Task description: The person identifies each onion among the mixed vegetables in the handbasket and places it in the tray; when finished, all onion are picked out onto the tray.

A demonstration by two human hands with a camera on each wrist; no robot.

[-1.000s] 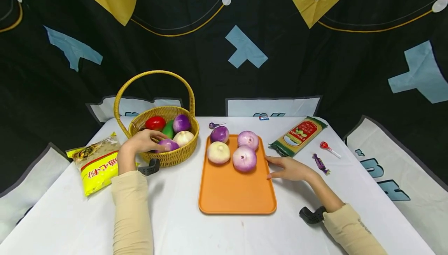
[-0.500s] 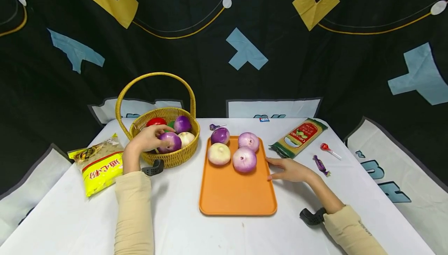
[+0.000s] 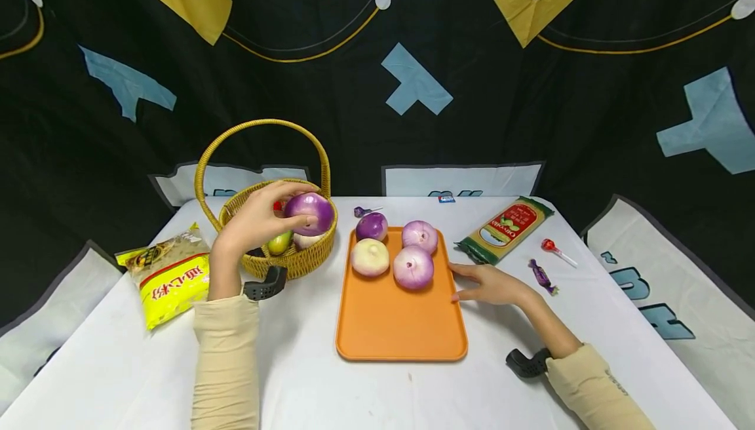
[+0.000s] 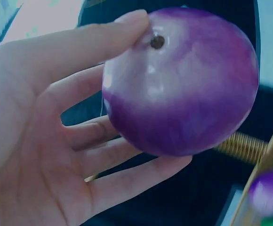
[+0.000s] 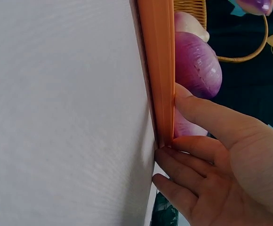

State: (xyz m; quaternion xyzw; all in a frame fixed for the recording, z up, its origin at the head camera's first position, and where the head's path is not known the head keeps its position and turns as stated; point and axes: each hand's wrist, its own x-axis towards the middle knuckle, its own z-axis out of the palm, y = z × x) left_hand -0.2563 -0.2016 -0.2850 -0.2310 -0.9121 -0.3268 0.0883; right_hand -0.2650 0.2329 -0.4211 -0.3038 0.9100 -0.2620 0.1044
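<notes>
A purple onion [image 4: 183, 89] is gripped between the thumb and spread fingers of my left hand [image 3: 257, 220]. In the head view the onion overlaps the right rim of the wicker basket [image 3: 301, 261]. A red vegetable [image 3: 277, 206], a green-yellow one [image 3: 280, 243] and a white onion [image 3: 307, 241] show in the basket, partly hidden by my hand. My right hand [image 3: 488, 284] touches the right edge of the orange tray [image 3: 401, 332], thumb and fingertips at its rim. On the tray sit a dark purple onion [image 3: 371, 227], a white onion [image 3: 369, 257] and two light purple onions [image 3: 413, 267].
A yellow food bag [image 3: 171, 279] lies left of the basket. Beyond the tray's right side are a green-and-tan packet [image 3: 504, 228], a red lollipop [image 3: 548, 245] and a purple wrapped candy [image 3: 541, 276]. A purple lollipop [image 3: 364, 211] lies behind the tray. The basket's tall handle [image 3: 259, 122] arches up.
My left hand has lifted the purple onion up from the basket's front and moved it right, toward the basket's right rim. The right hand has stayed at the tray's edge.
</notes>
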